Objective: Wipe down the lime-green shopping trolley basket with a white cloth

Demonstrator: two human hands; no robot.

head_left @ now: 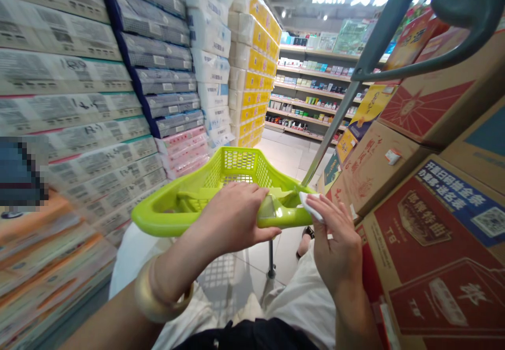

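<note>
A lime-green plastic shopping basket (pixel 165 218) with perforated walls stands in front of me, its near rim toward my body. My left hand (pixel 239 216) is closed around the middle of that rim, with a gold bangle (pixel 152 295) on the wrist. At the basket's right corner, my right hand (pixel 335 239) presses a folded white cloth or tissue (pixel 310 206) against the green rim. A metal pole (pixel 331 134) with a grey loop handle (pixel 418 71) rises from beside this corner. The basket's inside is partly hidden by my left hand.
Stacked packs of paper goods (pixel 138 71) wall the left side, with yellow-and-white packs (pixel 252 71) farther on. Cardboard cartons (pixel 418 245) are piled close on my right. Shelves of small goods (pixel 311 84) stand beyond the tiled floor (pixel 278 147).
</note>
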